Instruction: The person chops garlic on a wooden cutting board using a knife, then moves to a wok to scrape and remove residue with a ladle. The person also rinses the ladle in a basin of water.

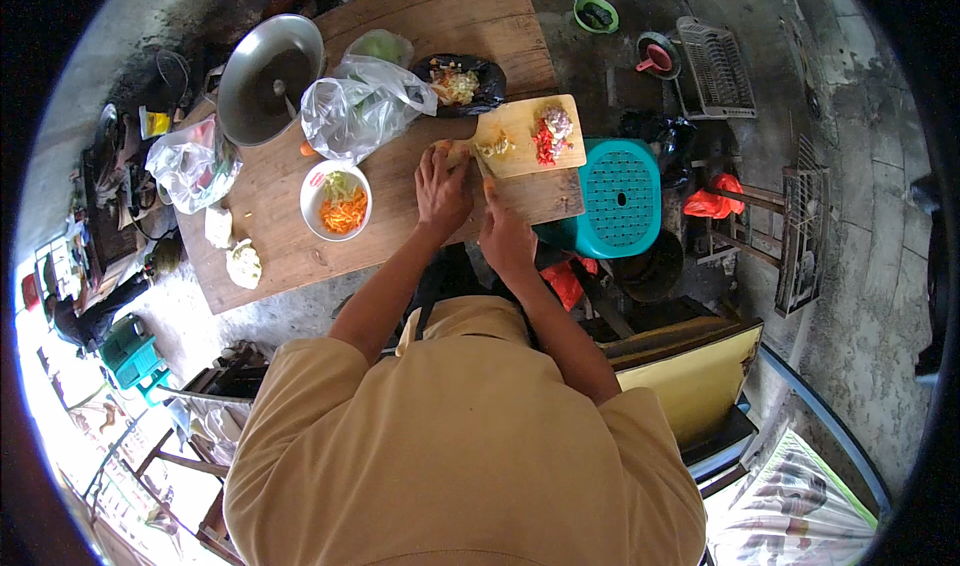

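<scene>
A wooden cutting board [517, 127] lies at the table's right end. My left hand [444, 194] lies over its left, handle end, with the fingers bent down on it; whatever is under them is hidden. My right hand [508, 239] is closed around the handle of a knife [484, 168], whose blade reaches the board's near left edge. Small pale chopped bits [495, 144] lie near the blade. Farther right on the board are chopped red pieces [544, 148], probably chili, and a purplish-white chopped heap [557, 121], probably shallot.
Left stands a white bowl [305, 206] of shredded orange and pale green vegetables. Behind are a large metal wok [247, 63], a clear plastic bag [360, 108] and a black bag [491, 85] holding scraps. A teal plastic stool [621, 213] stands beside the table [397, 213].
</scene>
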A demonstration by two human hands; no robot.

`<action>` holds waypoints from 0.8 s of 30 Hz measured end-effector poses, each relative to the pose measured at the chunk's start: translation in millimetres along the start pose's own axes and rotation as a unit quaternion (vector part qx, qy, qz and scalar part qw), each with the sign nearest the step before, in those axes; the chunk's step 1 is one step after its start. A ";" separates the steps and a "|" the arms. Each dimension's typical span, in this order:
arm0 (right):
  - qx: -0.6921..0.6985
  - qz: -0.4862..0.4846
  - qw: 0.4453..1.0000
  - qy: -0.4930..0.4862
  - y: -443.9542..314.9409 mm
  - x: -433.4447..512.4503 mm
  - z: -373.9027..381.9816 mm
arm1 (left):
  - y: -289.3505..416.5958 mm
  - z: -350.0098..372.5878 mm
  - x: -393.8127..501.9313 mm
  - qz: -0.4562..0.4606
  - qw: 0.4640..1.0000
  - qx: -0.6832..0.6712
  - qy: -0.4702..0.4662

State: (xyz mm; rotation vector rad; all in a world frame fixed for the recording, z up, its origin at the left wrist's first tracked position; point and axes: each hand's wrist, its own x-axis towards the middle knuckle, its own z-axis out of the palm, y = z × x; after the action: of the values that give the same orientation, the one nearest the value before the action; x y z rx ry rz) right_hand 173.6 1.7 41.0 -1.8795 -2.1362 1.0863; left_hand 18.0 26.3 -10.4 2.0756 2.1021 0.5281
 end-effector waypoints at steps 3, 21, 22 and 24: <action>0.127 -0.050 0.989 0.057 8.0 5.6 10.9 | 0.1 2.5 -0.7 -0.005 1.000 -0.004 -0.003; 0.094 -0.053 0.994 0.010 30.8 18.0 -10.0 | 1.8 4.8 -4.2 -0.016 0.999 -0.030 -0.029; 0.138 -0.071 0.987 0.030 34.9 21.4 -4.9 | 1.7 4.8 -6.0 -0.028 0.998 -0.040 -0.040; 0.201 -0.089 0.975 0.033 41.4 25.6 3.1 | 1.7 5.9 -7.8 -0.045 0.996 -0.060 -0.053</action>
State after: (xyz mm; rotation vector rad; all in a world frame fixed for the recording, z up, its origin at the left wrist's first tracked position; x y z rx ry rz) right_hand 200.4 22.8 6.1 -1.4930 -1.8333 1.2772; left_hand 21.9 19.4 -16.4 1.8904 2.0408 0.5060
